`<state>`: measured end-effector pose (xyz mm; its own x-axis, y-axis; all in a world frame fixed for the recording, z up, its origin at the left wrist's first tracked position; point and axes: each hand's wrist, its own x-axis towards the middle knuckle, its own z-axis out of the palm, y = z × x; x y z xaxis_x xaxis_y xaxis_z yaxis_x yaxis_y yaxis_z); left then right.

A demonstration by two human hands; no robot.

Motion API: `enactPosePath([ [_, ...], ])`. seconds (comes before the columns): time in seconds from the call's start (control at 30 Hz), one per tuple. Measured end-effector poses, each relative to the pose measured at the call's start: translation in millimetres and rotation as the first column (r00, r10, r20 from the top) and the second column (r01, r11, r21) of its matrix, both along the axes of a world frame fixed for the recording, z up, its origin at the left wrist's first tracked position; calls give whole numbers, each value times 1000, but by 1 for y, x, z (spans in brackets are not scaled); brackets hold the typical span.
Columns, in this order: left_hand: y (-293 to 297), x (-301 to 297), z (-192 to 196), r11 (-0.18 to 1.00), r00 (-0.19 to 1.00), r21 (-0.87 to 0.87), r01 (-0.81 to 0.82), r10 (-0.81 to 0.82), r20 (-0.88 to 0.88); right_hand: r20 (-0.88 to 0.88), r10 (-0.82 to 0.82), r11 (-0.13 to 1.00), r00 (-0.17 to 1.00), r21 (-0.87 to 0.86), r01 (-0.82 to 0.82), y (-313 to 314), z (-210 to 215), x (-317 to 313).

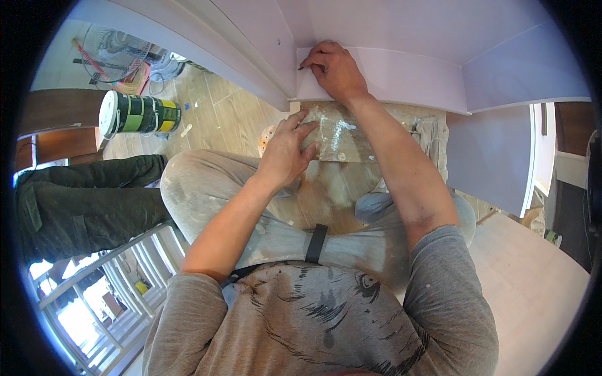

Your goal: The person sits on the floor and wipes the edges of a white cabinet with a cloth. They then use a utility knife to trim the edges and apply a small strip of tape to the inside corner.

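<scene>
My right hand [337, 70] presses against the inner corner of a pale lilac cabinet [401, 75], pinching a small dark tool [303, 67] whose tip touches the corner seam. Lower down, my left hand [285, 149] grips the left edge of a flat shiny plate [343, 135] smeared with white filler, held level over my knees. The plate sits just under the cabinet's bottom panel. Most of the tool is hidden inside my right fingers.
A green, white and yellow bucket [135, 114] lies on the wooden floor [219, 116] at the left, with a floor fan [113, 47] behind it. Another person's dark green trouser leg [81, 197] is close on my left. A grey rag [433, 135] lies at the right.
</scene>
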<state>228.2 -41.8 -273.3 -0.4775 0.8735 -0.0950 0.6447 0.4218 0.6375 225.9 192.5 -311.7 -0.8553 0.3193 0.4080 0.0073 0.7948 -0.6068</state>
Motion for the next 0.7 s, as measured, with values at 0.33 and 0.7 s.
enactPosePath([
  [0.33,0,1,-1,1000,1000,-2,-3,3,-16,-56,2,1000,998,7,-2,0,-1,-2],
  [0.7,1,1,-2,1000,998,7,0,1,-68,31,-47,983,998,-178,52,-1,4,1],
])
